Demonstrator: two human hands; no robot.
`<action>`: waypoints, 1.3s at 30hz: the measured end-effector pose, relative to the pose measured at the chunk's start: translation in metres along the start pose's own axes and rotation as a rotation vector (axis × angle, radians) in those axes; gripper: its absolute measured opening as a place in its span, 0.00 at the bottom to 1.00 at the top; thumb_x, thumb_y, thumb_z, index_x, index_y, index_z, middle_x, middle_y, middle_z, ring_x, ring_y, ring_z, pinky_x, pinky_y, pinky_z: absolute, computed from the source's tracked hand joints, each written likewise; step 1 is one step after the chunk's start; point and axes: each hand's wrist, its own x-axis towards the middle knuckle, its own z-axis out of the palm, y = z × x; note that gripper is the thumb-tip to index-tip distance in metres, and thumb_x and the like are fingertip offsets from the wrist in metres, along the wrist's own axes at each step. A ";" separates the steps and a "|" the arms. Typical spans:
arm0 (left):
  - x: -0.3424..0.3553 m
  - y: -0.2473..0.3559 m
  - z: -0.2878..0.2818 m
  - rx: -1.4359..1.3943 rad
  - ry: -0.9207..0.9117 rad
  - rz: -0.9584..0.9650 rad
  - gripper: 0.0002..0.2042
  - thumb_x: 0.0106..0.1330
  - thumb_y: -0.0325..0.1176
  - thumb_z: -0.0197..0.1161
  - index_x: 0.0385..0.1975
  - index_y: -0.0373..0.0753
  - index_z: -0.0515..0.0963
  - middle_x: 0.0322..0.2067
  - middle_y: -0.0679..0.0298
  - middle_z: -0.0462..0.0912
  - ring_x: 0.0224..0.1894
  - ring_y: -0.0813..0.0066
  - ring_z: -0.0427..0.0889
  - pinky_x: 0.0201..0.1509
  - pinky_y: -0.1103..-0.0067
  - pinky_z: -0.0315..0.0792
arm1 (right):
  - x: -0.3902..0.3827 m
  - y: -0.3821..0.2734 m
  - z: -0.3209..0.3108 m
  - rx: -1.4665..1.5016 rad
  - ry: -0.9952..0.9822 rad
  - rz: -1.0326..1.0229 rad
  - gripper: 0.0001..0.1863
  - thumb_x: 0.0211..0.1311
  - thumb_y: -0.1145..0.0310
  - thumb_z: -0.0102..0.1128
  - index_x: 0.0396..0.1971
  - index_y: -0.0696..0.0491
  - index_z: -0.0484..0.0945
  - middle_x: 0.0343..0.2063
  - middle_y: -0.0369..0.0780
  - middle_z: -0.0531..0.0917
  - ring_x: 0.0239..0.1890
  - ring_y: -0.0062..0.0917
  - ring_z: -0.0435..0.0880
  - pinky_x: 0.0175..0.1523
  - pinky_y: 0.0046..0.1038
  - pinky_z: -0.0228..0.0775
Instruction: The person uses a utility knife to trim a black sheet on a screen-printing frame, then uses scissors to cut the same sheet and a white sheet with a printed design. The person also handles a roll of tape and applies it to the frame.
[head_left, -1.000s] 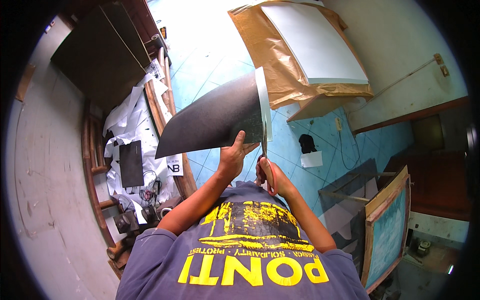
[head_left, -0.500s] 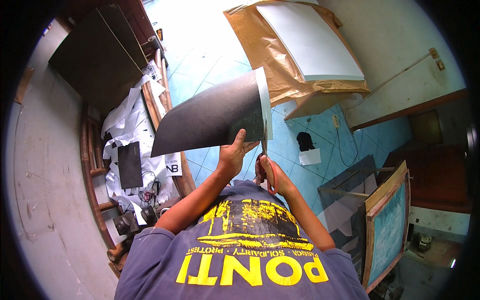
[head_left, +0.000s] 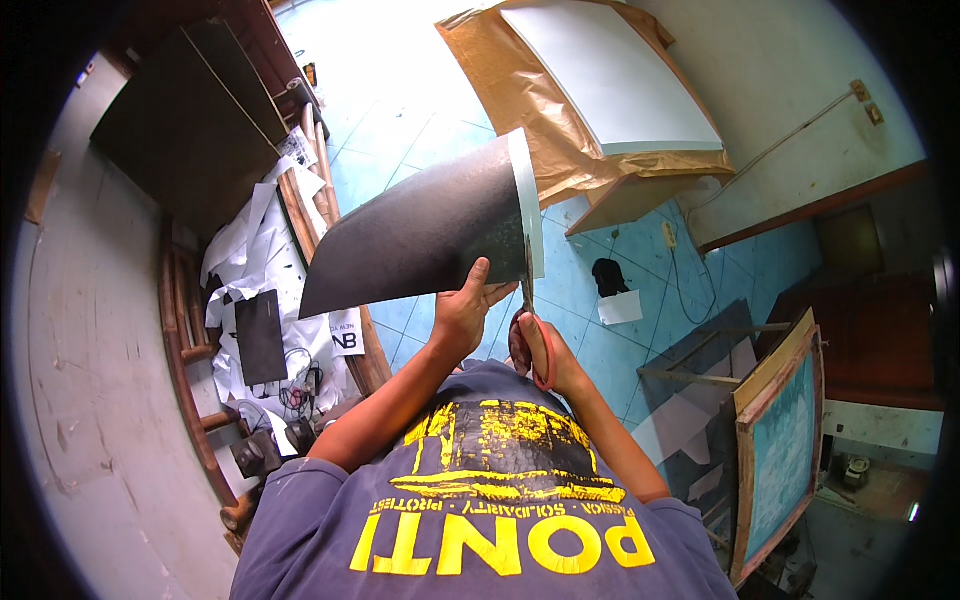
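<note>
My left hand (head_left: 465, 312) grips the lower edge of a curved black sheet (head_left: 420, 230), with the thumb on its face and fingers behind. The sheet has a pale strip (head_left: 525, 200) along its right edge. My right hand (head_left: 550, 355) is closed on red-handled scissors (head_left: 543, 360) at waist height; their blades point up at the sheet beside that strip, and whether they are parted is hard to tell.
A bench (head_left: 300, 180) with crumpled paper and a black laptop (head_left: 258, 335) stands left. Ahead, brown paper (head_left: 480, 80) and a white sheet (head_left: 610, 70) cover a table. A framed screen (head_left: 780, 435) leans right, above blue floor tiles (head_left: 400, 130).
The background has shifted slightly up and left in the view. The black sheet has moved a little left; both hands keep their grips, with the scissors still at the pale strip.
</note>
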 end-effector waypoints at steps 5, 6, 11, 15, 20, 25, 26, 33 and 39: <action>0.000 0.002 0.004 0.006 0.002 -0.005 0.13 0.73 0.32 0.52 0.50 0.31 0.71 0.48 0.55 0.78 0.50 0.61 0.80 0.57 0.60 0.75 | -0.002 -0.003 0.001 0.023 0.059 0.033 0.36 0.66 0.34 0.38 0.15 0.52 0.66 0.10 0.34 0.67 0.11 0.19 0.68 0.17 0.22 0.59; -0.001 0.004 0.006 0.008 0.004 -0.006 0.13 0.73 0.32 0.51 0.50 0.31 0.71 0.48 0.55 0.78 0.50 0.61 0.80 0.57 0.60 0.75 | -0.002 -0.003 0.001 0.007 0.060 0.025 0.36 0.66 0.34 0.38 0.14 0.52 0.66 0.10 0.34 0.67 0.11 0.19 0.68 0.17 0.22 0.59; -0.002 0.003 0.007 0.018 0.003 -0.016 0.14 0.73 0.33 0.51 0.51 0.30 0.71 0.49 0.54 0.78 0.51 0.60 0.80 0.58 0.60 0.75 | -0.005 0.000 0.001 -0.056 0.089 0.035 0.37 0.66 0.33 0.38 0.12 0.53 0.66 0.08 0.34 0.68 0.10 0.19 0.70 0.17 0.23 0.61; -0.001 0.000 0.005 0.028 -0.007 -0.023 0.14 0.73 0.33 0.51 0.51 0.29 0.70 0.49 0.54 0.77 0.51 0.60 0.79 0.58 0.61 0.74 | -0.005 -0.001 -0.001 -0.102 0.088 0.028 0.38 0.66 0.33 0.36 0.12 0.53 0.66 0.08 0.35 0.69 0.10 0.21 0.71 0.18 0.24 0.62; -0.005 -0.001 0.008 0.103 -0.032 -0.048 0.15 0.73 0.33 0.51 0.53 0.31 0.69 0.51 0.53 0.76 0.53 0.58 0.78 0.60 0.58 0.71 | -0.004 0.002 -0.004 -0.079 0.097 0.012 0.39 0.67 0.33 0.34 0.12 0.54 0.67 0.08 0.35 0.69 0.10 0.22 0.71 0.19 0.24 0.62; -0.009 -0.001 0.010 0.144 -0.035 -0.092 0.15 0.72 0.33 0.52 0.54 0.32 0.68 0.52 0.53 0.75 0.54 0.56 0.77 0.61 0.55 0.69 | -0.003 -0.002 -0.006 -0.070 0.101 -0.032 0.39 0.68 0.34 0.31 0.11 0.54 0.67 0.07 0.35 0.69 0.11 0.22 0.72 0.19 0.24 0.62; -0.009 -0.003 0.009 0.140 -0.043 -0.091 0.16 0.72 0.33 0.52 0.54 0.31 0.68 0.52 0.53 0.74 0.54 0.56 0.76 0.61 0.55 0.69 | -0.004 -0.003 -0.006 -0.086 0.107 -0.037 0.39 0.68 0.34 0.31 0.11 0.54 0.67 0.07 0.35 0.69 0.11 0.22 0.72 0.19 0.23 0.62; -0.008 -0.002 0.014 0.127 -0.054 -0.120 0.16 0.72 0.33 0.53 0.54 0.31 0.68 0.53 0.53 0.74 0.54 0.57 0.77 0.61 0.55 0.68 | -0.008 -0.009 -0.005 -0.164 0.158 -0.055 0.39 0.69 0.35 0.32 0.11 0.54 0.67 0.06 0.35 0.69 0.11 0.22 0.73 0.19 0.24 0.63; -0.006 -0.004 0.010 0.144 -0.062 -0.129 0.17 0.72 0.34 0.53 0.54 0.30 0.68 0.52 0.52 0.74 0.55 0.56 0.76 0.63 0.55 0.67 | -0.009 -0.012 -0.004 -0.126 0.141 -0.043 0.39 0.69 0.36 0.32 0.10 0.54 0.67 0.06 0.36 0.68 0.10 0.22 0.72 0.18 0.24 0.62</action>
